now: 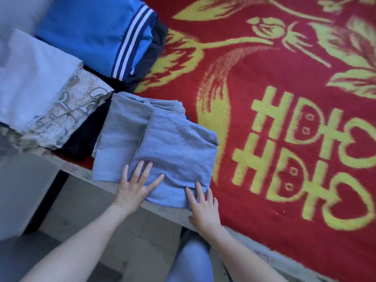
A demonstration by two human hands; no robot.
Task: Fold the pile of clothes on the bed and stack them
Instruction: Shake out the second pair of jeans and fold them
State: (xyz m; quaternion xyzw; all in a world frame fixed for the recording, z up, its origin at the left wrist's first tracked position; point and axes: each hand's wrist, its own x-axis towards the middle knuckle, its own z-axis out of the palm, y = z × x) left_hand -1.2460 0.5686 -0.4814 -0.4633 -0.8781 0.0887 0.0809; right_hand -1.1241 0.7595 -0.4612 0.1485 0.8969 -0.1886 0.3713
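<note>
A folded grey-blue garment (179,147) lies on top of another folded grey piece (120,131) at the bed's near edge. My left hand (136,184) rests flat on the top garment's near left corner, fingers spread. My right hand (203,206) lies flat on its near right corner, fingers straight. To the left sit more folded clothes: a blue jersey with white stripes (97,31) on dark pieces, a white garment (30,78) over a beige patterned one (67,117), and a dark navy piece (85,137).
The bed is covered by a red blanket (264,94) with yellow flowers and characters, spreading to the right. The bed's pale front edge (171,214) runs diagonally below the hands. A tiled floor (114,224) and my knee in jeans (191,259) are below.
</note>
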